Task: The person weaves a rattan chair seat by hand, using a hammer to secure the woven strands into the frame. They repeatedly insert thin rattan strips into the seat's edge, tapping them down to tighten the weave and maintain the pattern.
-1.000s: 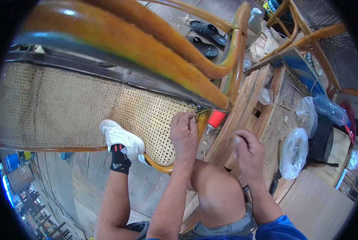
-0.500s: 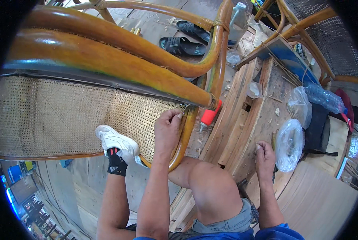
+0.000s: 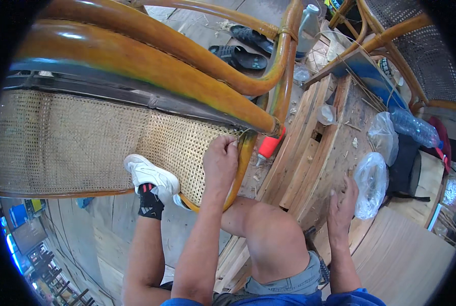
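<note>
My left hand (image 3: 221,162) is closed in a pinch at the far right corner of a woven cane panel (image 3: 179,150). A thin pale cane strand (image 3: 242,133) shows at its fingertips, beside the curved rattan frame (image 3: 247,158). Its wrist passes over the panel's right edge. Off to the right, above the wooden bench, my right hand (image 3: 342,208) is open and empty, thumb and fingers apart. A red squeeze bottle (image 3: 272,145) with a pale nozzle stands nozzle-down just right of the frame's corner. My white shoe (image 3: 152,175) rests against the panel's near edge.
Thick rattan poles (image 3: 151,71) cross above the panel. The wooden bench (image 3: 335,148) carries a small plastic cup (image 3: 326,115), wood shavings and a clear plastic bag (image 3: 372,184). Behind it lies a plastic bottle (image 3: 414,126). Black sandals (image 3: 238,57) lie on the far floor.
My right hand has opened from a closed pinch and its fingers now spread. My left hand has shifted slightly at the corner, still pinching. The rattan frame appears slightly shifted in view.
</note>
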{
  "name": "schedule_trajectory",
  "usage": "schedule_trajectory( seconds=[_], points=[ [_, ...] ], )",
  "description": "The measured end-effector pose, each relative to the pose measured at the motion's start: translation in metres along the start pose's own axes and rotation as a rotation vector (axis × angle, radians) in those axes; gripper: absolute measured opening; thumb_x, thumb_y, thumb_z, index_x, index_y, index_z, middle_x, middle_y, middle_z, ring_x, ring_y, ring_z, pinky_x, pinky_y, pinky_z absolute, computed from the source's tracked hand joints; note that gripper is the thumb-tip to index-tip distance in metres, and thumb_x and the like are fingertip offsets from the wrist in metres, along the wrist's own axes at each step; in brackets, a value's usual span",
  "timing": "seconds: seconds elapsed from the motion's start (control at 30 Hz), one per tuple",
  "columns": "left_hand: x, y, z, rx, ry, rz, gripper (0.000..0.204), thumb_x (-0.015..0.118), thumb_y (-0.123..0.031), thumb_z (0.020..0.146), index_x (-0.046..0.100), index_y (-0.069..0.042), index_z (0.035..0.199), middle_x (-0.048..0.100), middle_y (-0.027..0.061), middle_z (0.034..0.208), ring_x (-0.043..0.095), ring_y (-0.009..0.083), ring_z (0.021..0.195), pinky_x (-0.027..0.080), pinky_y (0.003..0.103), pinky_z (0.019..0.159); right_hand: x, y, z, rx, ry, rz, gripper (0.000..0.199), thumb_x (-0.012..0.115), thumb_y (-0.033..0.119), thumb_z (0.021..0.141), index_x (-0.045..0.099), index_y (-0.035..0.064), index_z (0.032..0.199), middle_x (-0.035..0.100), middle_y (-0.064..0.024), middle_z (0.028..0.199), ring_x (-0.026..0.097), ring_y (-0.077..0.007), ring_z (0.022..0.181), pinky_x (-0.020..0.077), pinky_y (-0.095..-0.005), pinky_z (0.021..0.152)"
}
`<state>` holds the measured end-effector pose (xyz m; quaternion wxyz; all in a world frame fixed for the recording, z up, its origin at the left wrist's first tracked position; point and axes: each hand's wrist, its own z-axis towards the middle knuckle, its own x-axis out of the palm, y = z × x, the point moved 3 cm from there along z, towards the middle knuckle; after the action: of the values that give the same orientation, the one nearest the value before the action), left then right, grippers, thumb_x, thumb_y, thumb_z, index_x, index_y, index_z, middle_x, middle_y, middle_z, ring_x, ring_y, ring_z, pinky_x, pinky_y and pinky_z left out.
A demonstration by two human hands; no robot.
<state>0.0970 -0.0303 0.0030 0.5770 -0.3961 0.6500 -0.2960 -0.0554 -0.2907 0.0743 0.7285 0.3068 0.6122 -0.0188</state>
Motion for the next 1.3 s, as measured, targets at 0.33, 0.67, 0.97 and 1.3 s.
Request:
schedule_trajectory(
  seconds=[0.33,0.67,0.97,1.3],
  points=[
    [-0.004,-0.006,0.013,-0.075,0.097,0.145,0.016,0.059,-0.013,0.084,0.064,0.001,0.089,0.065,0.0173,0.077,0.063,0.0286,0.073,0.048,0.038,0.068,-0.037,-0.054,-0.125,0.186,0.585,0.06,0.011,0.061,0.002,0.081,0.059,0.002,0.092,0.059,-0.0154,0.087,0.058,-0.0315,0.081,0.0464,-0.038,0.073],
    [-0.014,0.034,0.012,-0.443,0.304,-0.699,0.021,0.054,-0.012,0.092,0.064,-0.003,0.107,0.059,-0.0009,0.072,0.053,0.0063,0.065,0.044,0.019,0.057,-0.046,-0.06,-0.148,0.184,0.731,0.134,0.019,0.058,0.012,0.086,0.061,0.0033,0.102,0.063,-0.0156,0.095,0.063,-0.0306,0.088,0.0502,-0.0362,0.075],
    [-0.017,0.027,0.011,0.009,0.001,-0.42,0.018,0.057,-0.012,0.086,0.065,-0.002,0.097,0.066,0.0098,0.085,0.061,0.0201,0.073,0.05,0.033,0.072,-0.05,-0.054,-0.142,0.162,0.489,0.21,0.033,0.04,0.027,0.098,0.057,-0.0001,0.101,0.057,-0.0088,0.075,0.06,-0.0199,0.074,0.0491,-0.0334,0.069],
    [-0.017,0.019,0.014,0.414,0.082,-0.101,0.011,0.062,-0.012,0.08,0.064,-0.004,0.088,0.058,0.0134,0.085,0.058,0.0322,0.085,0.049,0.041,0.074,-0.063,0.053,-0.024,0.367,0.76,0.614,0.025,0.053,0.016,0.092,0.054,-0.0029,0.109,0.053,-0.0044,0.073,0.053,-0.0119,0.054,0.0441,-0.025,0.048]
  ],
)
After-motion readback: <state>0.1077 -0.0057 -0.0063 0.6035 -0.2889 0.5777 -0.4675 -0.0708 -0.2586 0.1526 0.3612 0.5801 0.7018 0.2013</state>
